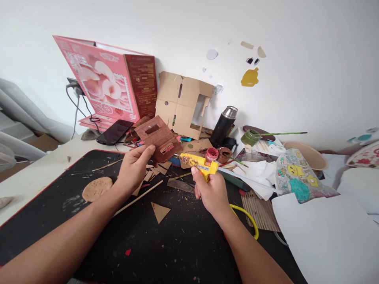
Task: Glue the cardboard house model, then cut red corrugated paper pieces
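Brown card in one hand, glue gun in the other

The left hand (133, 167) pinches a slotted brown card (156, 135), thumb on its near face. The right hand (211, 193) is wrapped round a yellow glue gun (195, 161), its nozzle pointing to nine o'clock at the card's edge; whether they touch I cannot tell. Taking the gun as the dial's centre, the card sits at ten o'clock. A pot of red paint (212, 154) stands just beside the gun at two, a black flask (222, 128) beyond at one. A cardboard triangle (160, 212) lies between seven and eight, a round tan disc (97, 189) at nine.
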The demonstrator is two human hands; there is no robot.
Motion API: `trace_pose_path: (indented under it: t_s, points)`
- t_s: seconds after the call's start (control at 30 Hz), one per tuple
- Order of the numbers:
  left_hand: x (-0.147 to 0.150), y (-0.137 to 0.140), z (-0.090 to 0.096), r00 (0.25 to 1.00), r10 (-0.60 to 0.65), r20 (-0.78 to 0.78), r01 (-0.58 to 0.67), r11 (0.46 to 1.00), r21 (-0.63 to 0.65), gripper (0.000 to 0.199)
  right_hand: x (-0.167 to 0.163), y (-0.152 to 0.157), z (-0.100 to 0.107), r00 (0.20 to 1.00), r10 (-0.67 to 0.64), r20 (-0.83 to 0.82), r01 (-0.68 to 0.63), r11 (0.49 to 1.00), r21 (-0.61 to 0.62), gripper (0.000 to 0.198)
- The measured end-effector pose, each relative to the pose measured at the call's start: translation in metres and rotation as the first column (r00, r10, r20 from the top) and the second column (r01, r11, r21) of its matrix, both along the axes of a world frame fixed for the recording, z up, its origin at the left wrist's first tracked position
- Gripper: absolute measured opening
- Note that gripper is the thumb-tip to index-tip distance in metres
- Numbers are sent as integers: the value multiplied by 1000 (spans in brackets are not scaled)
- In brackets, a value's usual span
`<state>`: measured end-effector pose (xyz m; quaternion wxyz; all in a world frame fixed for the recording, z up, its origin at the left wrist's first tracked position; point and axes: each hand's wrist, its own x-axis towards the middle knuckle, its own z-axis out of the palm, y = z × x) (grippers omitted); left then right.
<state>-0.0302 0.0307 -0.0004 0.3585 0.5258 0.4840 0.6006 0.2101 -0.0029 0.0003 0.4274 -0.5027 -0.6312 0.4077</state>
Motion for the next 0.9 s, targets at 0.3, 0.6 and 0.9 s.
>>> trace_pose_path:
  t_s: [0.3,0.6,0.9]
  points:
    - [-3,1,-6,999,-31,24,31,999,24,44,3,3,-3,998,-37,-55,36,999,-30,64]
    - [-2,2,-4,1000,-5,29,5,1000,11,41,1,1,-2,1000,-3,-17,3,1000,-13,64]
    - [0,1,0,1000,2,23,-2,1000,1,41,3,4,-3,998,-43,-41,42,999,-22,65]
